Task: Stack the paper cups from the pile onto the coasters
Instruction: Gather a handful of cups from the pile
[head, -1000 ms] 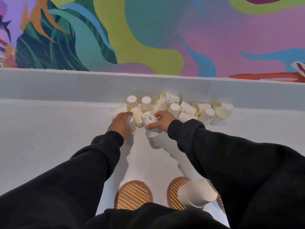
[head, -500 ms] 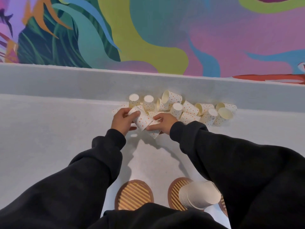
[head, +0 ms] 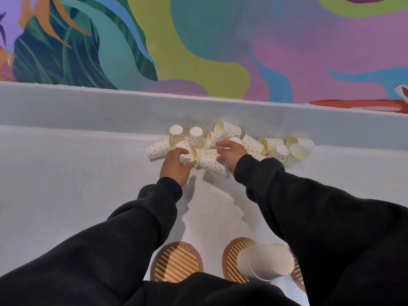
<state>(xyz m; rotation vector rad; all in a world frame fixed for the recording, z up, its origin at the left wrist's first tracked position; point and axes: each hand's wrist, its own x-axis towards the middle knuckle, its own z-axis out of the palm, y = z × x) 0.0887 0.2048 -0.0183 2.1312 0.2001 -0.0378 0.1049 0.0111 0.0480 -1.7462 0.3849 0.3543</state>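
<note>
Decorated indoor space, bright mural wall [head: 198,40] — pale grey counter [head: 66,173]

The cups [head: 251,143] are showing cream paper dotted with orange and red, and their insides are looking plain cream. The stack [head: 265,261] is showing plain white. The coasters [head: 176,262] are wearing brown rims round gold and brown stripes. The sleeves [head: 132,228] are showing black, the table [head: 66,184] pale grey-blue. The wall [head: 198,40] is swirling with purple, pink, teal, green, lime, blue and orange shapes.

dotted cups [head: 251,143] piled; stack [head: 267,261] on coaster [head: 230,259]
</note>
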